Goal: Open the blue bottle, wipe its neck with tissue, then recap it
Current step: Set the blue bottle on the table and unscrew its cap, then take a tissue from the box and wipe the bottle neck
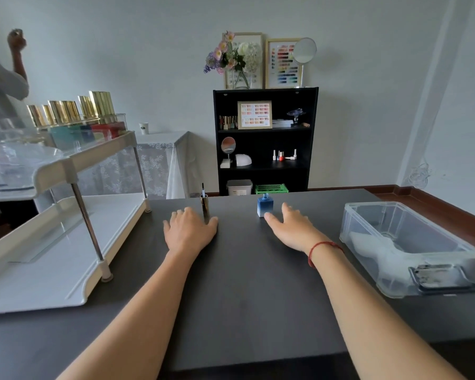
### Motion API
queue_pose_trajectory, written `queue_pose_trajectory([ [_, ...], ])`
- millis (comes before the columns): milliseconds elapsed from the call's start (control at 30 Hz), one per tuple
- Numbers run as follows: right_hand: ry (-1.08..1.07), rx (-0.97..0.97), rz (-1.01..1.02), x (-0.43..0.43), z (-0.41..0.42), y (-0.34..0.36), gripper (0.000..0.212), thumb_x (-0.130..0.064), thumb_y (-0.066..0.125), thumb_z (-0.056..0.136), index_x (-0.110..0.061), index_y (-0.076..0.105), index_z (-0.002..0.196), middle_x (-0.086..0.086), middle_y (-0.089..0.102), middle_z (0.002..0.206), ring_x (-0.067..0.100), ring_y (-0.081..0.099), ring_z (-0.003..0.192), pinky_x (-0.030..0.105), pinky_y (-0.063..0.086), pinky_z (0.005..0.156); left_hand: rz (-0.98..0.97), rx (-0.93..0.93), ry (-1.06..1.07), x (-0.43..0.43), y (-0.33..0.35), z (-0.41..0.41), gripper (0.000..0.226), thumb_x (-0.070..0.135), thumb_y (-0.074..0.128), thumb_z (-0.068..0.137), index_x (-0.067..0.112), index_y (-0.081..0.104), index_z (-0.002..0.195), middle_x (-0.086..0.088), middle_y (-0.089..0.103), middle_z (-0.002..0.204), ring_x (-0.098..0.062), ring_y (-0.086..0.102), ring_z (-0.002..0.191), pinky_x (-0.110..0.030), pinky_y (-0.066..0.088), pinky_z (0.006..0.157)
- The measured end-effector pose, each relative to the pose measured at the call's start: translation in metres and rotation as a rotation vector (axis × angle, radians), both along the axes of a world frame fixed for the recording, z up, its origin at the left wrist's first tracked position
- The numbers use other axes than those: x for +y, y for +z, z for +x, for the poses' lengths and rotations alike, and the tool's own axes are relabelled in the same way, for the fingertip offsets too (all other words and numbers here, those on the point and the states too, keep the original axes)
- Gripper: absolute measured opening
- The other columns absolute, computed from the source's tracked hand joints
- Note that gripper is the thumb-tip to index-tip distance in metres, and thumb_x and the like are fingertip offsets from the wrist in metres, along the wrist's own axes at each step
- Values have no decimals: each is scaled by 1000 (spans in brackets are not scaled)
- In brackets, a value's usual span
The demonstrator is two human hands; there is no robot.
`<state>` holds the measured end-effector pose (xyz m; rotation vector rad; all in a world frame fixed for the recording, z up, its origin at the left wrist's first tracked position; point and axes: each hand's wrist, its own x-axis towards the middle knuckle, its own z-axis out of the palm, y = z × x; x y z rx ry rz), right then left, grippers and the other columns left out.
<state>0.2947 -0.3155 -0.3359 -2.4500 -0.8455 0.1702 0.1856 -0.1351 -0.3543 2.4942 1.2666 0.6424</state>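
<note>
Bottle (265,208) (blue, uncapped) stands upright just off R hand (292,227) thumb tip; hand spread, holding nothing. Cap (204,208) w/ brush up stands at L hand (190,232) thumb; L hand flat, fingers loose.

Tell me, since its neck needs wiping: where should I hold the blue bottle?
Pinch the blue bottle by its flat-sided square body, from the right, where the right hand lies beside it. It stands upright and uncapped; that leaves the neck bare.

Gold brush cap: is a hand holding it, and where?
Cannot tell: gold brush cap stands beside the thumb of the left hand, base hidden. Right hand holds nothing, open beside the blue bottle.
</note>
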Motion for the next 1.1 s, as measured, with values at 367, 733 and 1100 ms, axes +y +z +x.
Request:
queue_pose_trajectory([
  [367, 119, -182, -315, -46, -55, -18, 67, -49, 11, 95, -11, 4, 150, 3, -2, 160, 22, -5, 147, 45, -1, 119, 8, 283, -159, -72, 1, -52, 60, 43, 17, 98, 13, 24, 149, -13, 16, 159, -26, 9, 148, -49, 6, 119],
  [733, 50, -506, -122, -79, -61, 38, 55, -38, 21, 99, -6, 28, 143, 13, 30, 151, 28, 23, 141, 45, 20, 116, -46, 412, -189, -139, 25, -45, 77, 63, 15, 93, 18, 0, 153, -23, -1, 159, -35, -15, 147, -54, -15, 114],
  [1100, -241, -242, -367, -180, -2, 75, 35, -30, 38, 94, -10, 57, 115, 16, 47, 135, 33, 41, 124, 40, 34, 105, -83, 232, -452, -215, 66, 8, 66, 50, 15, 97, 12, 18, 151, -21, 11, 159, -31, -10, 149, -50, -8, 119],
])
